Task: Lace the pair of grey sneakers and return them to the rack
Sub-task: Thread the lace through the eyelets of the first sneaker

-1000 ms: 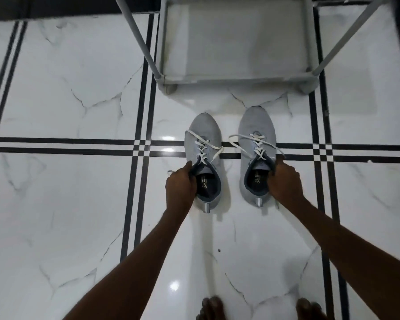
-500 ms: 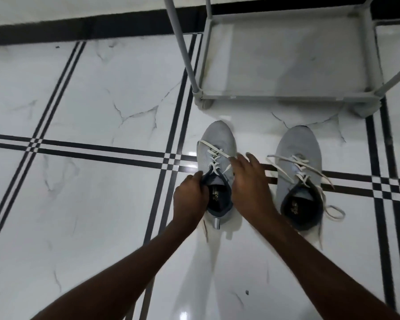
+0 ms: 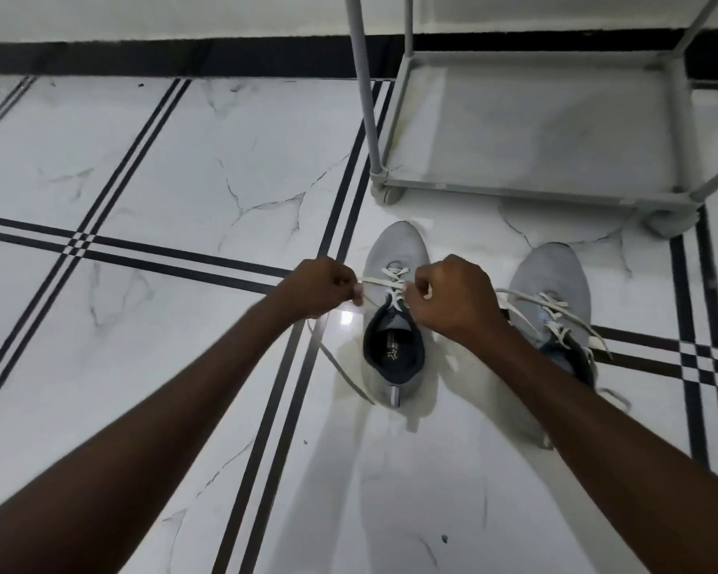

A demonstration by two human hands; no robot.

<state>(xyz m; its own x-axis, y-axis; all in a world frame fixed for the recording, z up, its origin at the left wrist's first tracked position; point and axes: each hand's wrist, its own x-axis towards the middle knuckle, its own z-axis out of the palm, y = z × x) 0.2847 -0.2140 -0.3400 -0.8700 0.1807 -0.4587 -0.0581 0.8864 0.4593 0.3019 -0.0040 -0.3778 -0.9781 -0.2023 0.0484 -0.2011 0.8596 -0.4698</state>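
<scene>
Both hands left the collars: left hand [image 3: 322,285] and right hand [image 3: 452,298] now pinch lace ends [image 3: 372,280] on the left sneaker [image 3: 396,321]; right sneaker [image 3: 550,300] is loose-laced, rack [image 3: 527,192] empty, so mostly undone.

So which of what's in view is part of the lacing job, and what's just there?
Job:
left sneaker
its lace
right sneaker
rack
left hand
right hand

Just there:
tiled floor
black skirting
</scene>
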